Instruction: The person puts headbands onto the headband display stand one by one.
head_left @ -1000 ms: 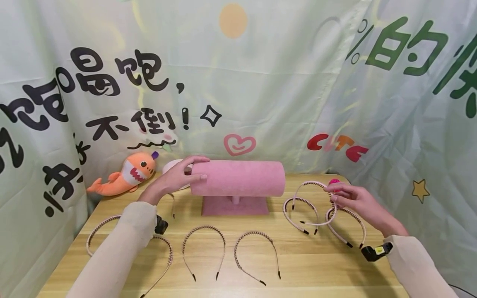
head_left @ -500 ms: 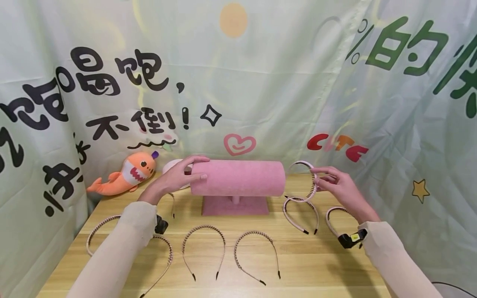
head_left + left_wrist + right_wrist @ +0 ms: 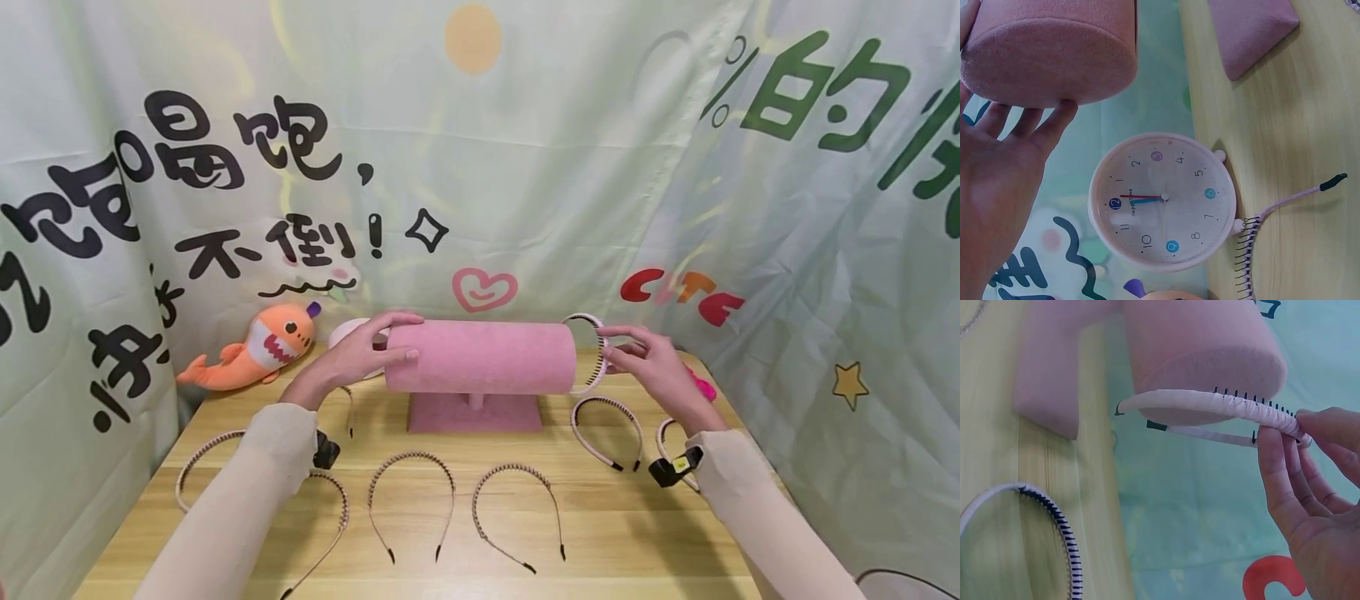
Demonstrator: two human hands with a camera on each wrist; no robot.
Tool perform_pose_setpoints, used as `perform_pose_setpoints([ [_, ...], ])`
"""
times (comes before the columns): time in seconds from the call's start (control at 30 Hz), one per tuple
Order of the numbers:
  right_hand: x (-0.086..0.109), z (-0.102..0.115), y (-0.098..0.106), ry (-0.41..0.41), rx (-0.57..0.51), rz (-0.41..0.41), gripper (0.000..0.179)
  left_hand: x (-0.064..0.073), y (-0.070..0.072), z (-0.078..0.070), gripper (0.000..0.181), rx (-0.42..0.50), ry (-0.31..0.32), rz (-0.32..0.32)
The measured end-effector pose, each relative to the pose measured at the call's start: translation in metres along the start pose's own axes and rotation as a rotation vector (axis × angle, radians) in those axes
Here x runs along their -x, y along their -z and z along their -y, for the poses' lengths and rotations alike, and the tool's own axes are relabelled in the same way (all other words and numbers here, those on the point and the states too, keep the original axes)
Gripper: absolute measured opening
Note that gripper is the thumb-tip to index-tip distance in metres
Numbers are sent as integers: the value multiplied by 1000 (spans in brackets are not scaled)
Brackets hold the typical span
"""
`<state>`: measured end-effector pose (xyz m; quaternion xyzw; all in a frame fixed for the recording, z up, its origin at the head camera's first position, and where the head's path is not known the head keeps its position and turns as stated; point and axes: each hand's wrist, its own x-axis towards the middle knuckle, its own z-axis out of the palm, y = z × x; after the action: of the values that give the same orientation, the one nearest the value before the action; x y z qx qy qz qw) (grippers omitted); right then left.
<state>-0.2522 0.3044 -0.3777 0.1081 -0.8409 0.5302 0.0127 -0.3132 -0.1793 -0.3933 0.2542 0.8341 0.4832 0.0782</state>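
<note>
A pink velvet roll stand (image 3: 480, 358) stands at the back of the table on a flat base. My left hand (image 3: 367, 350) grips the roll's left end, thumb on the front and fingers over the far side. At the other end my right hand (image 3: 645, 358) pinches a white-pink headband (image 3: 1204, 405) with black comb teeth between thumb and fingers. In the right wrist view its arms reach across the roll's end face (image 3: 1222, 378). A similar headband (image 3: 606, 433) lies on the table just below, and another headband (image 3: 665, 433) is partly hidden by my right wrist.
Several braided headbands lie toward the front, among them a middle one (image 3: 411, 504) and a right one (image 3: 517, 517). A round clock (image 3: 1163, 203) stands behind my left hand. An orange shark plush (image 3: 255, 350) sits back left, and something bright pink (image 3: 702, 385) back right.
My right hand has carried the headband left and a little up, from above the other headbands to the roll's right end. The left hand has stayed on the roll.
</note>
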Motion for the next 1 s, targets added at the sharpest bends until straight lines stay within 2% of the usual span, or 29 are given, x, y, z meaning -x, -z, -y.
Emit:
perform_pose_setpoints([
  [0.27,-8,4,-12,-25,-23,55,47,1,0,-1,59,-8,-1,5],
  [0.67,-11,19,-26,-39,-27,60,46,1,0,0,59,0,11,-2],
  [1.0,-13,14,-30,52,38,67,47,1,1,1,59,-6,-3,-3],
])
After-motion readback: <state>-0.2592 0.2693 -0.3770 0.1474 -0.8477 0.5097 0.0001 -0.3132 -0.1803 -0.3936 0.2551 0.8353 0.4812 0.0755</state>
